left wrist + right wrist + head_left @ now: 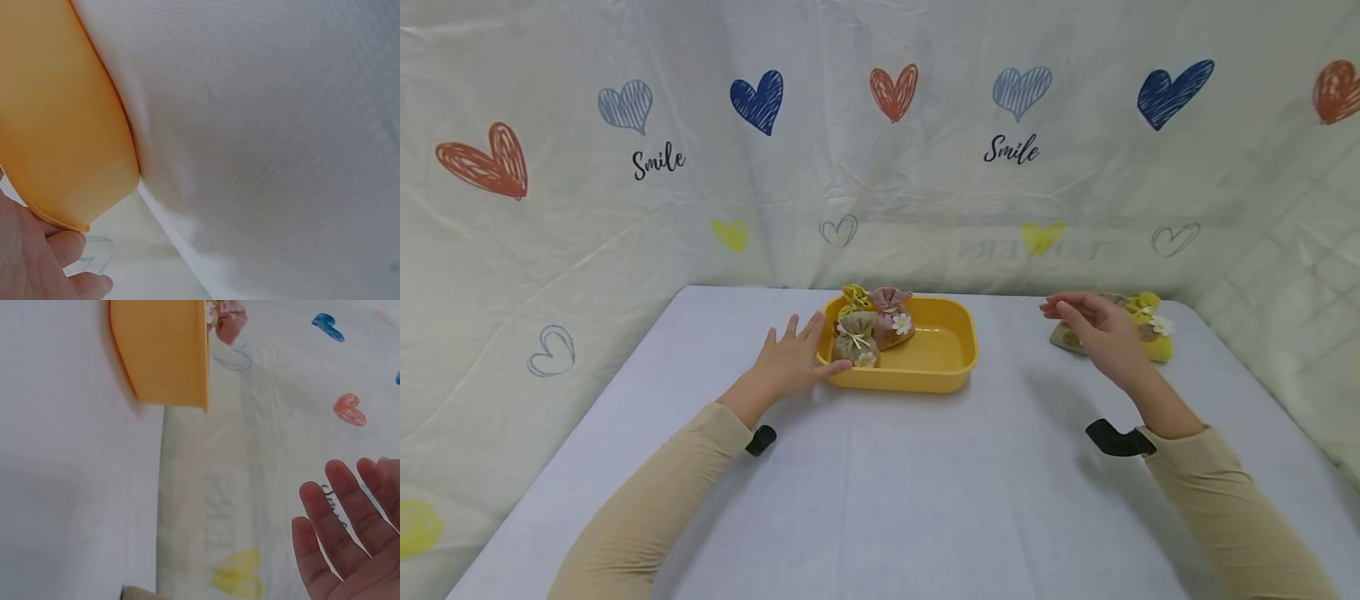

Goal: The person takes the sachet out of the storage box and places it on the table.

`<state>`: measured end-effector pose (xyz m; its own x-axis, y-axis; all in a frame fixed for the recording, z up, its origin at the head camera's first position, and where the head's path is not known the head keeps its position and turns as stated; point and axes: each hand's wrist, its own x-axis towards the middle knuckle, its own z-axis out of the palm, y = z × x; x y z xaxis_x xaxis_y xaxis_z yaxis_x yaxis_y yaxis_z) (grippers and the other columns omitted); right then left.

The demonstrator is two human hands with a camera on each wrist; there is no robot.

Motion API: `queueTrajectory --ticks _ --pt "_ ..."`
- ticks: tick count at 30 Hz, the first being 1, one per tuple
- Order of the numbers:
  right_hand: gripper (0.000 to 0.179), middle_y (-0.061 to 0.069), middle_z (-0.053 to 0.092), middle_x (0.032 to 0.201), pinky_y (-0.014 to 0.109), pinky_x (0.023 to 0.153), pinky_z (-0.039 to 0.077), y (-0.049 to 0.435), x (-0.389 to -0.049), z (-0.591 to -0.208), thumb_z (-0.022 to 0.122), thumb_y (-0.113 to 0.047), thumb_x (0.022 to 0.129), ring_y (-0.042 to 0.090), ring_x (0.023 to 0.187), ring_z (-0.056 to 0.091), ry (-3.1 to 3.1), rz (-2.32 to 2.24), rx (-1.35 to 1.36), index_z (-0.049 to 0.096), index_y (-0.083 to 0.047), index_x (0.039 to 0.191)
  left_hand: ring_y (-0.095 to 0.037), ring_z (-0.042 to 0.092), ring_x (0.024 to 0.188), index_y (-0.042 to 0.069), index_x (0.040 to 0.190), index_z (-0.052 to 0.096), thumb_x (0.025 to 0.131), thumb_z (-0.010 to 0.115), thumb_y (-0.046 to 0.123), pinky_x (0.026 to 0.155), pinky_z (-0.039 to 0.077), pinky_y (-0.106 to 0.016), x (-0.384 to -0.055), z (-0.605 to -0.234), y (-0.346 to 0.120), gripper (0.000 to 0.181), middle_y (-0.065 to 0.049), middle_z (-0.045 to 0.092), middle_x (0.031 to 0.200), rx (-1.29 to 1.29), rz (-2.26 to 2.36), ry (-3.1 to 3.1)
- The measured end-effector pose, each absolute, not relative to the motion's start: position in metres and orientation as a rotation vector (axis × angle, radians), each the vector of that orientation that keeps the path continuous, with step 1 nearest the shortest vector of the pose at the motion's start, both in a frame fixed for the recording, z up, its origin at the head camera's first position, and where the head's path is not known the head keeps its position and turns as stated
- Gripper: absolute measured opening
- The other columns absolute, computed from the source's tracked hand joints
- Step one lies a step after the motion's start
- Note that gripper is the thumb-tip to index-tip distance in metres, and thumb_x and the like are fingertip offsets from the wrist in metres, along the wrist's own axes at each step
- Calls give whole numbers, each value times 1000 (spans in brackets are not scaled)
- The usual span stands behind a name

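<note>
A yellow tray (951, 382) holds several small drawstring pouches at its left end: a grey-green pouch (856, 332) in front, a pink pouch (887, 312) and a yellow pouch (854, 293) behind. My left hand (790, 358) rests at the tray's left end with fingers spread and the thumb along the front rim. Out to the right, my right hand (1101, 329) hovers with its fingers loosely extended and nothing in them. Just behind it lie more pouches, a yellow pouch (1161, 348) with a white flower and an olive pouch (1064, 337), partly hidden by the hand.
The white tablecloth (925, 483) covers the table, whose back edge meets a pale curtain (880, 183) printed with hearts. Black wrist straps (1116, 439) stick out below both sleeves. The right part of the tray floor shows bare.
</note>
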<state>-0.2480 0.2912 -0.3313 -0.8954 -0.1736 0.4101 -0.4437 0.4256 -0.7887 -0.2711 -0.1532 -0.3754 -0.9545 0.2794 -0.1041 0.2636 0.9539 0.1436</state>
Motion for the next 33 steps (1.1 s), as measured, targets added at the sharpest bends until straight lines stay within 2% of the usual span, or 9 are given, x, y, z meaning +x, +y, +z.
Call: queueTrajectory --ticks 3,7,11,18,24,26,30,32,33 --pt "30 -4 70 114 11 87 49 282 -247 -331 55 -17 108 -1 103 63 -2442 1403 536 61 7 125 -43 5 155 5 165 6 94 40 80 118 8 -68 -269 -374 -153 108 -11 10 171 417 207 2984" --pt "31 12 70 118 10 86 49 270 -248 -332 54 -19 109 0 103 63 -2478 1354 547 63 5 126 -42 4 155 6 165 6 95 42 78 119 8 -67 -268 -372 -152 107 -10 10 171 425 226 2982" --pt "30 20 69 120 10 86 48 259 -248 -333 53 -19 109 -2 101 62 -2514 1349 587 63 4 126 -42 4 155 6 165 5 95 41 78 119 8 -67 -268 -373 -152 107 -10 10 171 431 225 2983" --pt "26 20 69 119 11 88 49 240 -250 -335 54 -13 109 1 100 62 -2528 1368 686 65 3 125 -42 5 155 6 165 6 94 39 80 119 8 -67 -269 -373 -151 108 -10 11 171 426 217 2990" --pt "26 17 70 118 11 90 48 223 -255 -340 53 -14 109 26 109 66 -2570 1373 727 66 3 124 -42 3 155 7 165 5 95 40 80 119 6 -67 -268 -373 -152 107 -10 9 171 422 225 2974" --pt "26 18 69 119 17 93 50 216 -257 -342 53 -16 109 32 112 65 -2588 1376 732 66 3 123 -42 4 155 7 165 5 95 39 80 119 6 -67 -268 -373 -152 107 -10 9 171 421 219 2975" --pt "25 20 69 119 33 99 52 204 -260 -345 55 -15 108 33 113 66 -2603 1411 747 66 3 122 -42 4 155 7 165 5 94 39 80 119 7 -67 -268 -374 -152 107 -10 9 171 424 208 2981" --pt "25 21 69 119 37 100 52 199 -260 -346 55 -14 108 33 113 66 -2611 1425 758 66 3 122 -42 4 155 7 165 5 94 38 80 119 7 -67 -269 -374 -152 107 -10 9 171 429 205 2983" --pt "25 20 70 119 35 100 52 196 -260 -346 55 -14 108 32 113 66 -2612 1436 764 66 3 122 -43 4 155 7 165 5 94 38 80 119 7 -67 -269 -373 -152 107 -10 10 171 431 206 2983"
